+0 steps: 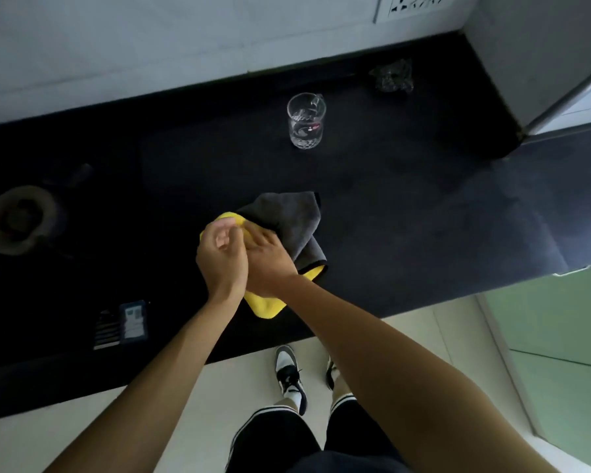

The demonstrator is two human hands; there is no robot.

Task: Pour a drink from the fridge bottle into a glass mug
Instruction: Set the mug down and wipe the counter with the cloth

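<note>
Risks first, from the left. Left hand (220, 257) over the near middle of the black counter (406, 216), fingers curled; not possible to tell whether pinching cloth or holding nothing. Right hand (270, 264) touching it, laid on the yellow-and-grey microfibre cloth (287, 223), fingers fairly straight, tips hidden. Possibly damp palms, so danger of a slipping bottle later.

Glass mug (306, 119) upright, well apart from the hands, on the far side near the back wall, apparently empty. Danger of knocking it with a forearm in reaching across. Danger also of missing its mouth in this dim light, with a spill hard to notice on the dark top. Bottle not in view; perhaps inside the grey appliance (543, 63) at far right, not certain.

Now room, again from the left. At far left a gas burner (16, 220) and, nearer, a small printed packet (123, 324): better avoided. Between cloth and mug, an open stretch of counter, seemingly enough for setting down a bottle. Right of the mug, a crumpled clear wrapper (391, 76) by the wall, apart from it. Near edge of the counter just under the forearms, floor below; best to keep the mug far from that edge. At right, less room beside the appliance corner.
</note>
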